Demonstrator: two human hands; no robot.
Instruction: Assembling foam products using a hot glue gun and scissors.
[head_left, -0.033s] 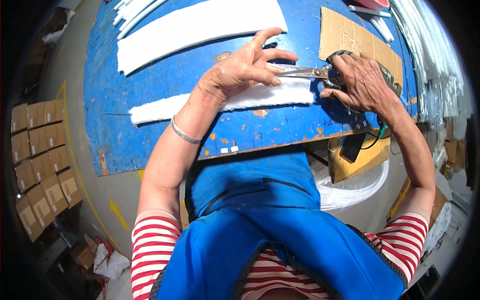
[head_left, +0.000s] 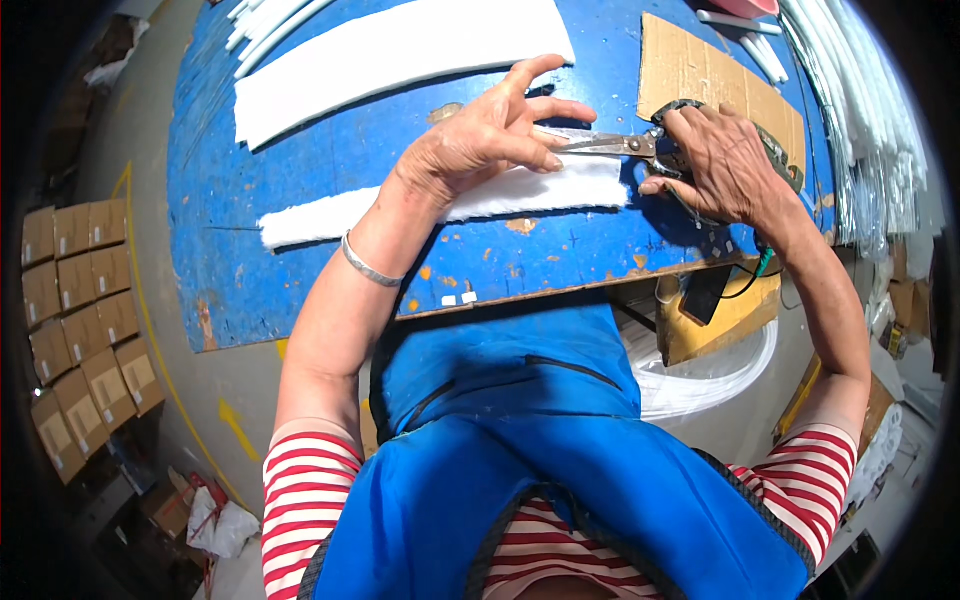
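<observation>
The work in hand is a cut along a narrow white foam strip (head_left: pixel 450 205), which lies across the middle of the blue bench (head_left: pixel 300 270), running from the left toward the right. The left hand (head_left: pixel 480 140) presses down on the strip's right part, fingers spread and flat, so it pins rather than grasps; nothing is closed inside that grip. The right hand (head_left: pixel 725 160) has its grip clenched through the handles of a pair of scissors (head_left: pixel 625 145), whose blades point left, toward the left hand's fingertips, along the far edge of the strip. The blades look nearly closed, though I cannot tell whether they are biting the foam or lying just over it.

I judge this to be mid-cut, a trimming pass along the strip's far edge. The next move calls for opening the blades and feeding them further left, with the pinning fingers kept out of the blade line, since they sit very close to the tips.

A wider white foam sheet (head_left: pixel 400 50) lies at the far side of the bench, and a piece of brown cardboard (head_left: pixel 700 75) lies under and beyond the right hand.
</observation>
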